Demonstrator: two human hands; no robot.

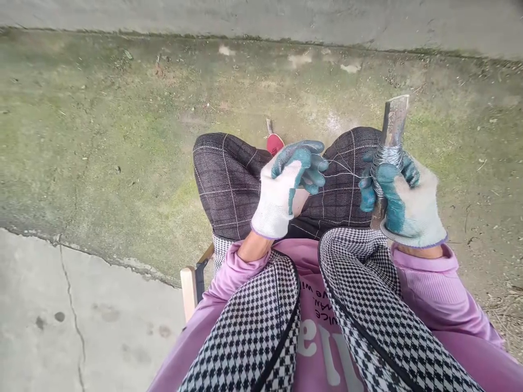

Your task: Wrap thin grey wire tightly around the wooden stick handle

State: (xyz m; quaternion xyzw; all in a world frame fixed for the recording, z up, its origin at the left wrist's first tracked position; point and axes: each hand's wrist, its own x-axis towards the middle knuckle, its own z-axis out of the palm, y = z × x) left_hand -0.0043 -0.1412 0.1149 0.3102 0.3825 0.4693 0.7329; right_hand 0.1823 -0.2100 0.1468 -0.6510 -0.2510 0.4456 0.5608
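Observation:
My right hand (404,190), in a white glove with a teal coating, grips a flat wooden stick (395,122) wound about its middle with thin silvery wire (388,157). The stick stands nearly upright in view, its top end showing above the fingers and a bit of its lower end below them. Over the lap, my left hand (296,174) wears the same kind of glove, its fingers curled together. Thin strands of wire (343,166) stretch between the two hands, and their left end runs into the left fingers.
Checked trousers (229,179) cover my bent knees. Beyond them lies mossy ground (134,136), with a concrete ledge (261,16) along the far side. A red shoe tip (275,143) shows between the knees. A wooden chair part (188,291) is at lower left, beside cracked concrete (36,294).

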